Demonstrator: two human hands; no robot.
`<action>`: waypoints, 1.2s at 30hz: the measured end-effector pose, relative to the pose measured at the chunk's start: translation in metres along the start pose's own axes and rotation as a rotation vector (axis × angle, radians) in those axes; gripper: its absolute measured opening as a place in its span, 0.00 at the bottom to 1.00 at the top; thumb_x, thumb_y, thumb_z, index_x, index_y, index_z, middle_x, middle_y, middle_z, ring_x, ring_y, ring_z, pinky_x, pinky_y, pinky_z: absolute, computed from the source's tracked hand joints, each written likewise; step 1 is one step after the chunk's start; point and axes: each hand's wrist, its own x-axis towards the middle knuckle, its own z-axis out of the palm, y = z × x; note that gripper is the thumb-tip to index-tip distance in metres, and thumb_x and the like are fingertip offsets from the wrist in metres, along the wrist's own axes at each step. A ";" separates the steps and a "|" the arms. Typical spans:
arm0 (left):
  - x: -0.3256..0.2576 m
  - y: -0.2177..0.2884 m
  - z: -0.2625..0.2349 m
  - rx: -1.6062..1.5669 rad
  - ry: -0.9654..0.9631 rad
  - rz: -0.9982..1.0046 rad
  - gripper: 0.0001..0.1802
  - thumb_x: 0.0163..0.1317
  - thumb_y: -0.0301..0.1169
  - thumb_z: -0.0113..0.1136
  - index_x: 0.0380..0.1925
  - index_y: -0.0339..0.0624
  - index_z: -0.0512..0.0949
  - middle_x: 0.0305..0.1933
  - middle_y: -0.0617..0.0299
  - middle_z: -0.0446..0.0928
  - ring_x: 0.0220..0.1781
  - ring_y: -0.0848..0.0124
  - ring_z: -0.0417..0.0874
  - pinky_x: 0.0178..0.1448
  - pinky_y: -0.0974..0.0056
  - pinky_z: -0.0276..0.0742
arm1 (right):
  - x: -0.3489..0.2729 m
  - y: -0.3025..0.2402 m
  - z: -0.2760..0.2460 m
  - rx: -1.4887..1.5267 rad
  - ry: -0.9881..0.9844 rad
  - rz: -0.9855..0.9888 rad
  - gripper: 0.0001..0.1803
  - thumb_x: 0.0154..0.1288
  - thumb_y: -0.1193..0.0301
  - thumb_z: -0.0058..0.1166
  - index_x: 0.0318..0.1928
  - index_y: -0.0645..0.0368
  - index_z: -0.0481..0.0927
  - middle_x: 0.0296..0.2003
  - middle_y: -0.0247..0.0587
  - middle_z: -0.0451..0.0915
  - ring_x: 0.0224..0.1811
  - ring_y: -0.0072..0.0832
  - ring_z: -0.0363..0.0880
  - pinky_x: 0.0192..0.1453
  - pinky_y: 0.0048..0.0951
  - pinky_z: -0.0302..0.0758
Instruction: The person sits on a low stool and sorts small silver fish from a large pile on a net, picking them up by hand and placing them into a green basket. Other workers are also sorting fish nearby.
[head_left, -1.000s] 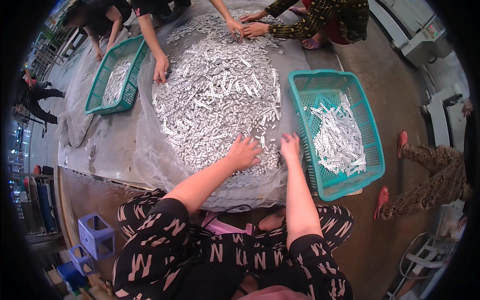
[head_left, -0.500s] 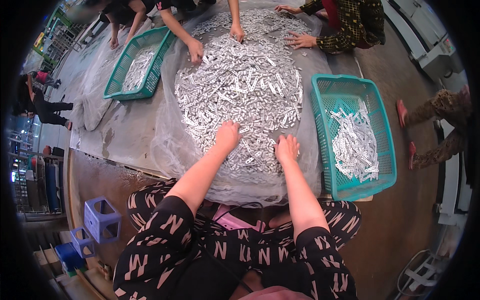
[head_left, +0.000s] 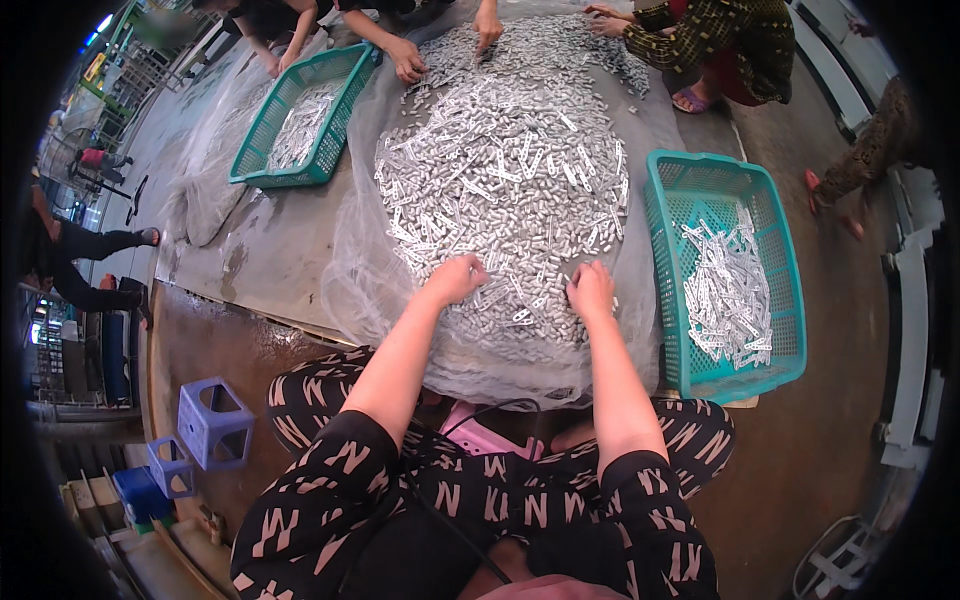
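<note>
A broad heap of small silver metal cylinders (head_left: 520, 225) is spread on a sheet of clear film, with flat perforated metal strips (head_left: 537, 158) scattered over it. At the heap's near left edge rests my left hand (head_left: 457, 279), its fingers curled in a pinch; whatever they hold is too small to make out. My right hand (head_left: 593, 291) is at the near right edge, thumb and fingers drawn together around something I cannot make out. Between the hands, one loose strip (head_left: 522, 316) lies on the cylinders.
To the right stands a teal basket (head_left: 785, 290) with many flat strips inside. Another teal basket (head_left: 345, 130) with strips is at the far left. Co-workers' hands (head_left: 405, 60) work at the heap's far end. Blue-purple stools (head_left: 215, 425) stand on the floor at left.
The whole view has shifted slightly. Both my hands stay at the heap's near edge, fingers still curled. Strips between them have moved. The far-right co-worker's hands have drawn closer together.
</note>
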 end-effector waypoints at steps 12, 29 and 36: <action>-0.007 -0.021 0.014 -0.323 -0.080 -0.074 0.21 0.44 0.39 0.64 0.37 0.38 0.76 0.32 0.51 0.79 0.37 0.57 0.79 0.43 0.60 0.74 | -0.032 -0.063 -0.009 0.122 -0.298 -0.169 0.18 0.46 0.65 0.62 0.39 0.56 0.75 0.33 0.50 0.78 0.40 0.45 0.76 0.45 0.39 0.72; -0.008 -0.010 0.018 -0.490 -0.036 0.038 0.15 0.52 0.31 0.59 0.37 0.33 0.72 0.33 0.55 0.78 0.37 0.65 0.79 0.42 0.63 0.73 | -0.026 -0.060 0.002 0.131 -0.202 -0.122 0.13 0.58 0.58 0.51 0.38 0.52 0.76 0.31 0.51 0.79 0.36 0.48 0.77 0.38 0.45 0.72; -0.011 -0.015 0.026 -0.009 -0.016 0.118 0.25 0.48 0.38 0.64 0.46 0.41 0.72 0.36 0.50 0.78 0.40 0.58 0.79 0.45 0.59 0.74 | -0.022 -0.063 0.004 0.003 -0.233 -0.095 0.10 0.51 0.63 0.59 0.34 0.50 0.78 0.29 0.48 0.80 0.35 0.45 0.78 0.38 0.42 0.73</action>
